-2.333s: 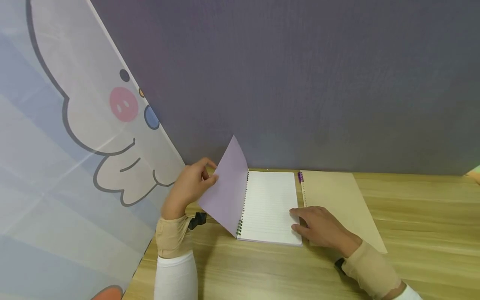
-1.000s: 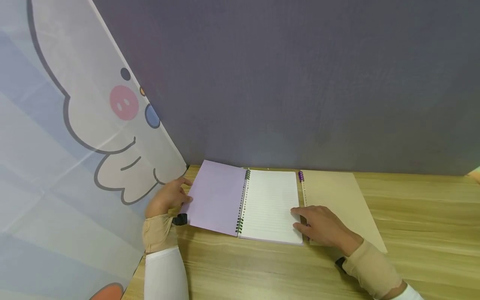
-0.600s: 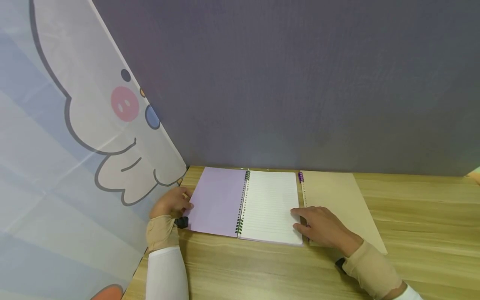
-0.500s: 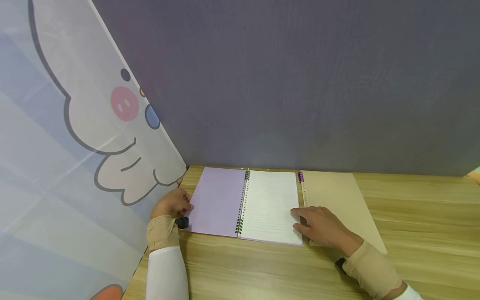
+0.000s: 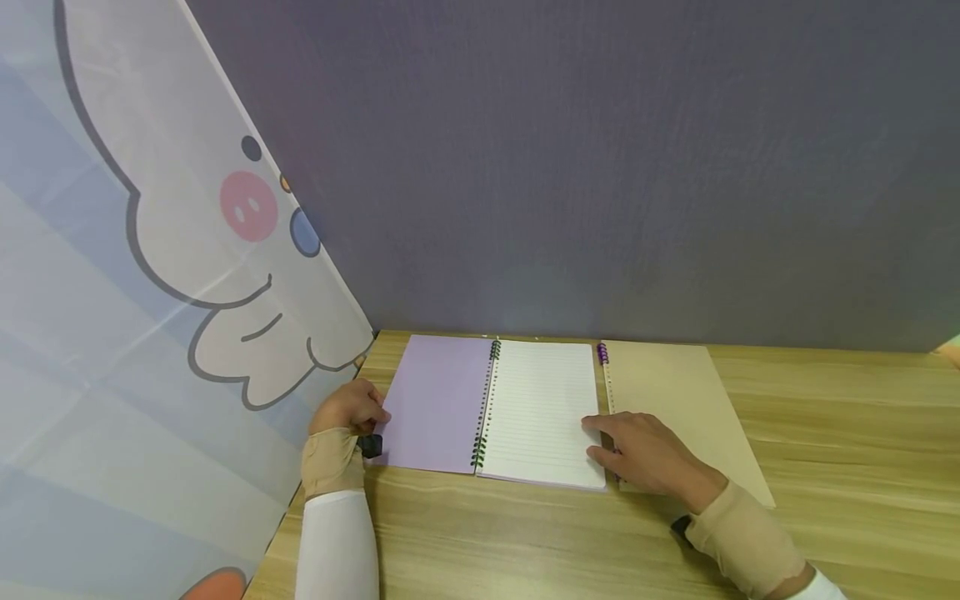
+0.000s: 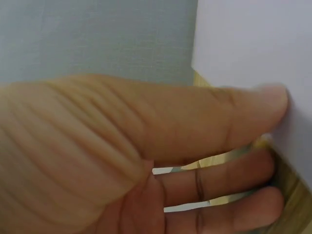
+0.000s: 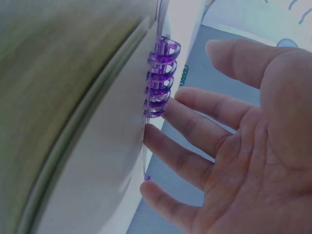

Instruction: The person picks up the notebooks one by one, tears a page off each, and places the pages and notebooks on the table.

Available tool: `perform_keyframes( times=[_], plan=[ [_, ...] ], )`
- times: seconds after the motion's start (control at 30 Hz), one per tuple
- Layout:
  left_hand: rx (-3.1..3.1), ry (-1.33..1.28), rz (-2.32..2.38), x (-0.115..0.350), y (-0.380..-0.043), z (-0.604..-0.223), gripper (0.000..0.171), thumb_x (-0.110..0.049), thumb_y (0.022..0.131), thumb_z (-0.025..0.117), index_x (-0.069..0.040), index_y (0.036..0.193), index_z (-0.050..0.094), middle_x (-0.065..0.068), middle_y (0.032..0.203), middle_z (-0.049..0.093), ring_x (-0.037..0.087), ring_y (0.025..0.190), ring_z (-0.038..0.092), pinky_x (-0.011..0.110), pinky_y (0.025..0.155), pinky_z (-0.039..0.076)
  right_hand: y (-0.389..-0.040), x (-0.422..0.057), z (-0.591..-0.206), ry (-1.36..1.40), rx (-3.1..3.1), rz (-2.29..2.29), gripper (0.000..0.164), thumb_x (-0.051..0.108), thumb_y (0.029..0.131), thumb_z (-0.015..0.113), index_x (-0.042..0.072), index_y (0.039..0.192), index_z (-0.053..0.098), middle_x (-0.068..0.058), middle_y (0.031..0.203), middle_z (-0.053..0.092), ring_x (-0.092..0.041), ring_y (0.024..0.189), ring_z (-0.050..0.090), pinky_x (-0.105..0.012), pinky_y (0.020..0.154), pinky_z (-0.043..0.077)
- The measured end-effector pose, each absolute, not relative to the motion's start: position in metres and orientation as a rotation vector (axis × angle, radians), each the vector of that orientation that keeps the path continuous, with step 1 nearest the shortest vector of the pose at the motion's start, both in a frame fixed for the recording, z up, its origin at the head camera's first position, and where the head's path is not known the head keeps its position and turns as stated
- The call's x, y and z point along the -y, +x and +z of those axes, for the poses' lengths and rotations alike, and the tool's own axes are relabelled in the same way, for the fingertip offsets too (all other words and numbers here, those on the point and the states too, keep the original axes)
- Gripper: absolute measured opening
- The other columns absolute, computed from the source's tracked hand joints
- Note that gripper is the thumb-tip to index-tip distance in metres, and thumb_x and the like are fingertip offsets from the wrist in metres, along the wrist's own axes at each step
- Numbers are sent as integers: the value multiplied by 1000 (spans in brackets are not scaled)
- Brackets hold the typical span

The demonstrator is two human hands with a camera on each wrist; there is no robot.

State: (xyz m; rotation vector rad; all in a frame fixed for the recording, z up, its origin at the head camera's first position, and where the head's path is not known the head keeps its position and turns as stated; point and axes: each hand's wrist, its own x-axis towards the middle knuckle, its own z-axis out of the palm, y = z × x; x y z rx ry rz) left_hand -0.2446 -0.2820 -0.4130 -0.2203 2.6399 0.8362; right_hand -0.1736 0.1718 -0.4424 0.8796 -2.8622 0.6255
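A spiral notebook lies open on the table, its lilac cover (image 5: 435,404) flat to the left and its white lined page (image 5: 543,408) to the right. My left hand (image 5: 351,407) is at the cover's outer edge. In the left wrist view the thumb (image 6: 234,112) rests on the cover; two fingers show beside the edge, and the index finger is hidden. My right hand (image 5: 645,450) has its fingers spread, with tips over the page's right edge. It also lies across the left side of a beige notebook (image 5: 690,392), whose purple spiral (image 7: 161,80) is near the fingers.
A grey panel (image 5: 600,167) stands along the back of the wooden table (image 5: 540,542). On the left hangs a cartoon-printed cloth (image 5: 150,400), close to my left arm. Green coils (image 5: 478,452) join the lilac cover to the pages.
The lilac cover has swung from raised to flat on the left. My left hand came down with it, then shifted slightly right. The right hand has stayed nearly still.
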Motion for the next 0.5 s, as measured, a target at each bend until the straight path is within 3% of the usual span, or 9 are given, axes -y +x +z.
perform_keyframes(
  times=[0.3, 0.5],
  plan=[
    [-2859, -48, 660, 264, -254, -407, 36, -25, 76, 69, -7, 103, 53, 7, 95, 57, 23, 83, 51, 37, 69, 41, -173, -172, -442, 883, 2871, 635, 43, 38, 88, 56, 15, 124, 55, 2, 118, 57, -19, 105, 53, -41, 91, 36],
    [-2946, 242, 733, 221, -258, -392, 37, -31, 81, 66, -12, 110, 53, 9, 97, 55, 21, 80, 52, 35, 67, 42, -172, -171, -440, 878, 2878, 641, 42, 38, 88, 56, 15, 124, 55, 2, 117, 57, -19, 105, 53, -40, 90, 36]
  ],
)
